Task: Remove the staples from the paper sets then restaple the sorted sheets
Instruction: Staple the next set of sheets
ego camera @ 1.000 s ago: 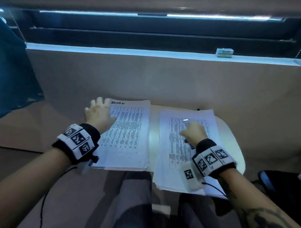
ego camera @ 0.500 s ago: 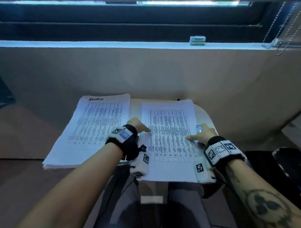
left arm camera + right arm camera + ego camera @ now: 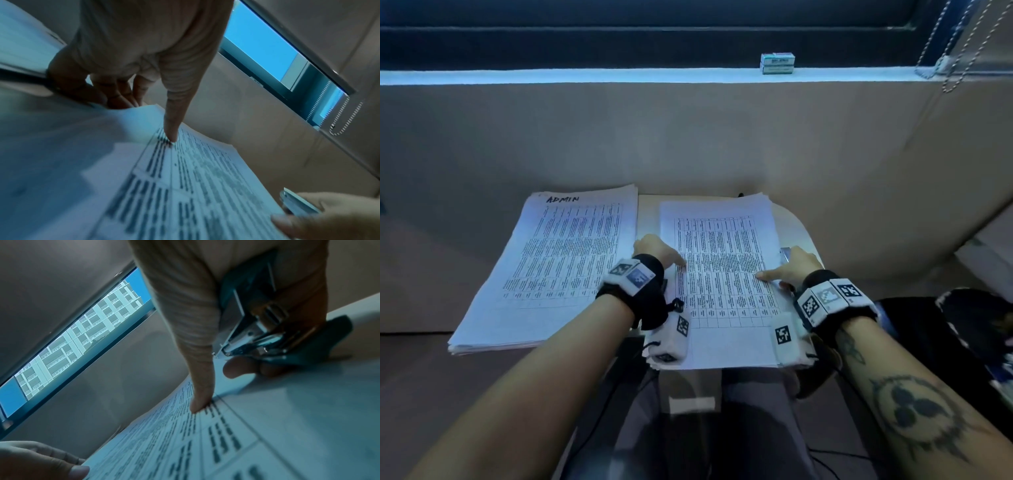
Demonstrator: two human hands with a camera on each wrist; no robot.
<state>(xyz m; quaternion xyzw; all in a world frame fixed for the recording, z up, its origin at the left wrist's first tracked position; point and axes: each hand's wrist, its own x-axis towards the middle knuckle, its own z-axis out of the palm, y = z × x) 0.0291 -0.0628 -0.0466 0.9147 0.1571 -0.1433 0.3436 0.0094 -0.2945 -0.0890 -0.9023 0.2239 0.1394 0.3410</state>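
Note:
Two piles of printed sheets lie on a small desk [image 3: 796, 228]. The left pile [image 3: 551, 274] is marked "ADMIN". My left hand [image 3: 659, 253] pinches the left edge of the right pile [image 3: 726, 291], its thumb [image 3: 171, 129] on the top sheet and its fingers [image 3: 117, 95] curled under the edge. My right hand [image 3: 789, 267] is at the pile's right edge, thumb [image 3: 200, 399] pressing the page. Its fingers are curled round a teal and metal stapler [image 3: 257, 331], whose tip [image 3: 785, 254] shows above the hand.
A small box [image 3: 777, 63] sits on the window sill beyond the beige wall behind the desk. Bead chains [image 3: 955, 44] hang at the top right. A dark bag or seat [image 3: 969, 329] is to the right. My legs are under the desk's near edge.
My left hand left the ADMIN pile and took the left edge of the right pile. My right hand with the stapler slid from mid-page to the right edge.

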